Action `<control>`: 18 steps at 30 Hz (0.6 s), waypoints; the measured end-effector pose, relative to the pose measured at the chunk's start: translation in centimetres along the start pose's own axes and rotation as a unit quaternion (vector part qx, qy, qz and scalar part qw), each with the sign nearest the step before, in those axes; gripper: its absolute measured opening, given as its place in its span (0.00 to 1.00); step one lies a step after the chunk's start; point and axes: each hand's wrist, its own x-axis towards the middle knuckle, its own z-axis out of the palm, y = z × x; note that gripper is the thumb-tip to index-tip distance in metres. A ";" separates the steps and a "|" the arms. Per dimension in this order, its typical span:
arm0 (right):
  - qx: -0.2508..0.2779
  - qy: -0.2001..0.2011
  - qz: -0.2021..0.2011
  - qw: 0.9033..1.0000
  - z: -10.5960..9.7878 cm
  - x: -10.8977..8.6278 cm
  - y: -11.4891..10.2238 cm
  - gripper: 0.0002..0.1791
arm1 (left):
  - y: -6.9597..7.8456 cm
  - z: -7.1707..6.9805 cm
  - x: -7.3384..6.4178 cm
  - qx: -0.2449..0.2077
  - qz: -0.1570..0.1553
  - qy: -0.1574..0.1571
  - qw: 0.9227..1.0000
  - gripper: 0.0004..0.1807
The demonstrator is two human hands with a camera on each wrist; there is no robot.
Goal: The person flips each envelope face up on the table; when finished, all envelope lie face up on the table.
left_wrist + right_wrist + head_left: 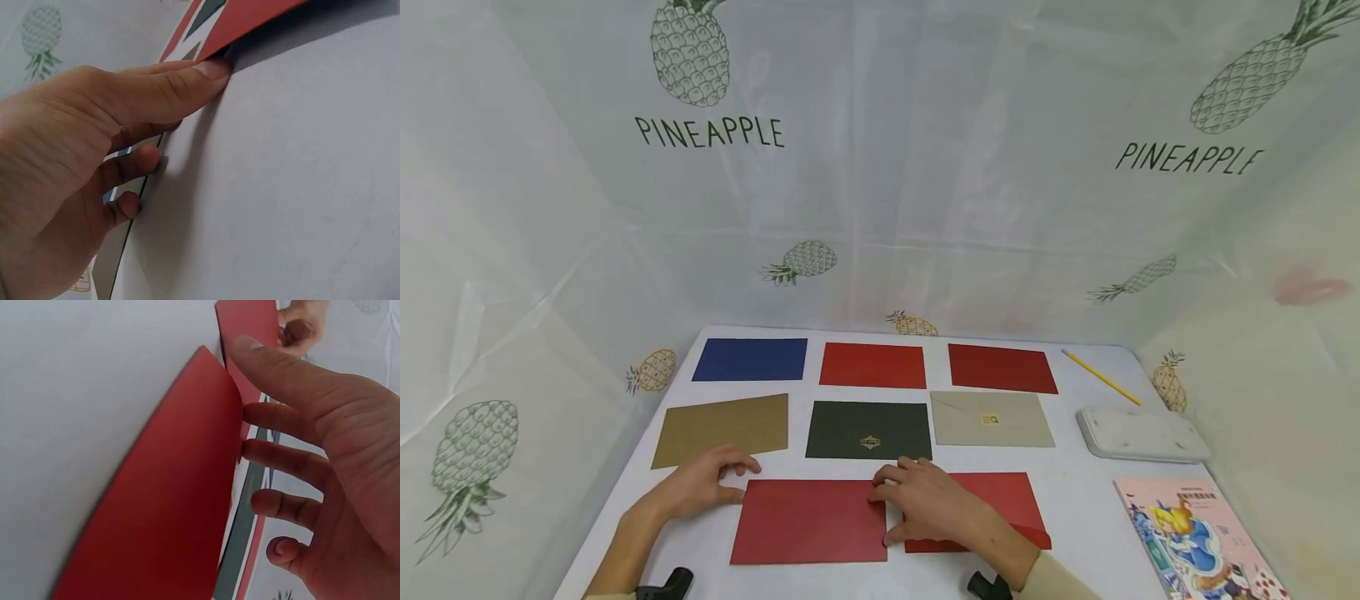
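Note:
A red envelope lies flat at the front middle of the white table, between both hands. My left hand is at its left edge, the thumb touching near the corner and the other fingers loosely bent. At its right edge, my right hand touches with thumb and fingertips, fingers fairly straight in the right wrist view. Partly under the right hand and forearm lies a second red envelope, a folded strip along its front edge. Behind are a dark green envelope with a gold emblem and a gold envelope.
A beige envelope with a gold sticker lies right of the green one. The back row has blue, bright red and dark red envelopes. At right are a yellow pencil, a pale case and a pink picture book.

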 end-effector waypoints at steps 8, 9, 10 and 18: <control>-0.009 -0.013 0.003 1.000 -0.2 0.5 -0.1 0.30 | -0.4 0.8 0.1 -0.018 0.048 0.032 0.998 0.20; -0.009 -0.014 0.005 1.000 -0.3 0.5 -0.1 0.30 | -0.4 0.8 0.1 -0.026 0.056 0.037 0.997 0.20; -0.009 -0.016 0.007 1.000 -0.2 0.5 -0.1 0.30 | -0.4 0.9 0.0 -0.034 0.063 0.041 0.997 0.20; 0.011 -0.034 0.019 0.999 -0.2 0.5 -0.3 0.38 | -0.1 0.6 -0.1 -0.076 0.080 0.061 0.992 0.17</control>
